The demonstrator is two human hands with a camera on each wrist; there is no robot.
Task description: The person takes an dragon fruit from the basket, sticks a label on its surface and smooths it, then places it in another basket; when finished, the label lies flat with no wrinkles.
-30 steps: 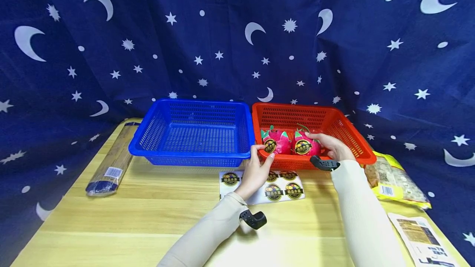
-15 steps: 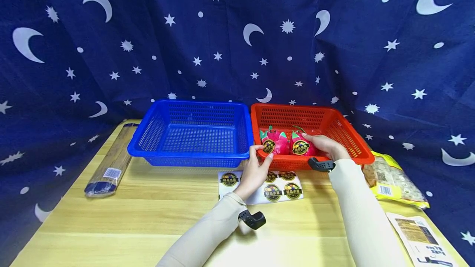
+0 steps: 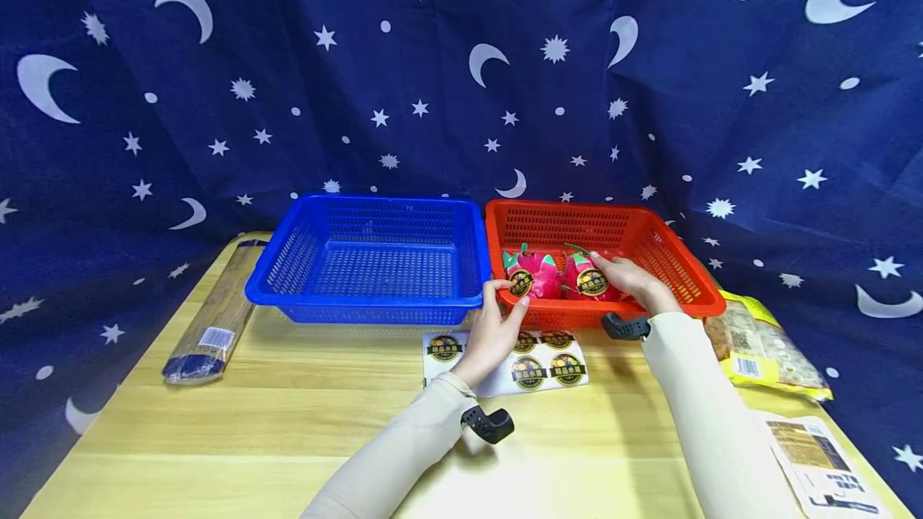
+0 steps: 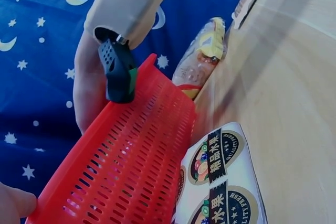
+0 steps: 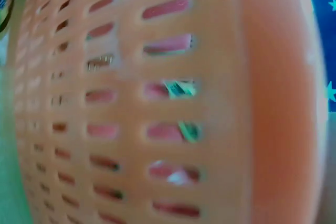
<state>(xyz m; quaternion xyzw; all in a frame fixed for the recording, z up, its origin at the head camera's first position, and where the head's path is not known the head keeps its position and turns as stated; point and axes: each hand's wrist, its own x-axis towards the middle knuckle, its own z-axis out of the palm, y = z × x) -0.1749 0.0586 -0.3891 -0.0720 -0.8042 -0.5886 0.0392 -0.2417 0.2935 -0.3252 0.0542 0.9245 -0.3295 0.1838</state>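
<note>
Two pink dragon fruits with green tips lie side by side in the red basket (image 3: 570, 219), each bearing a round black-and-gold label. My right hand (image 3: 634, 280) reaches over the basket's front rim and holds the right dragon fruit (image 3: 573, 292), thumb on its upper side; its other fingers are mostly hidden. My left hand (image 3: 493, 336) grips the basket's front-left rim beside the left dragon fruit (image 3: 546, 285). In the left wrist view, a fingertip (image 4: 18, 203) touches that rim. The right wrist view mainly shows the basket's slotted wall (image 5: 131, 114), with pink and green behind it.
A sheet of round labels (image 3: 551, 383) lies under my left hand. The blue basket (image 3: 389, 315) stands left of the red one. A long wrapped bundle (image 3: 216, 311) lies far left; a yellow-edged bag (image 3: 775, 351) and a flat printed packet (image 3: 822, 463) lie right.
The right dragon fruit has turned a little in my right hand, its label shifting slightly right and up. My left hand stays at the rim.
</note>
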